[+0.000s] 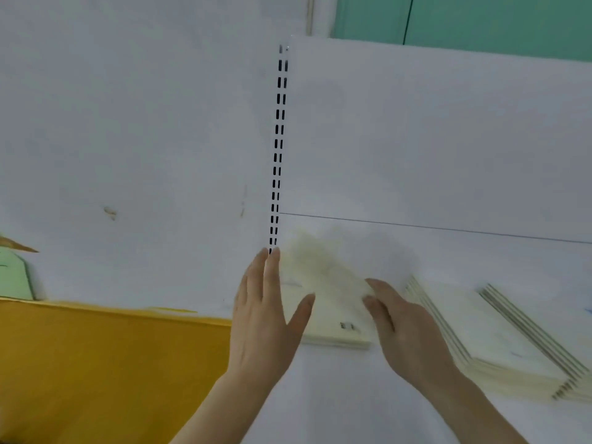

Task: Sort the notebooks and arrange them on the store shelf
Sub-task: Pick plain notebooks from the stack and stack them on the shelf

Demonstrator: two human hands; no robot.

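**A:** Head view, sole item on our list. Cream notebook stack [323, 293] lies flat on the white shelf [352, 395], pushed close to the slotted upright [278, 149] at the shelf's left end. What do we log for the hands?

**B:** Left hand [266, 318]: fingers straight, thumb spread, set against the stack's left edge, gripping nothing. Right hand [403, 328]: fingers bent down onto the stack's right side; we cannot tell whether they press or pinch it, the stack being blurred.

**A:** Other stock?

**B:** Second notebook pile [499, 341], to the right on the same shelf, spines fanned unevenly, near the right wrist. Yellow surface [96, 363] below left. Green panel [480, 17] above.

**A:** Hazards, in our judgement?

**B:** Squaring with uneven pressure could skew the upper books or slide them off the front edge. A right forearm sweep could knock the fanned pile further out of line. Crowding the upright may snag corners.
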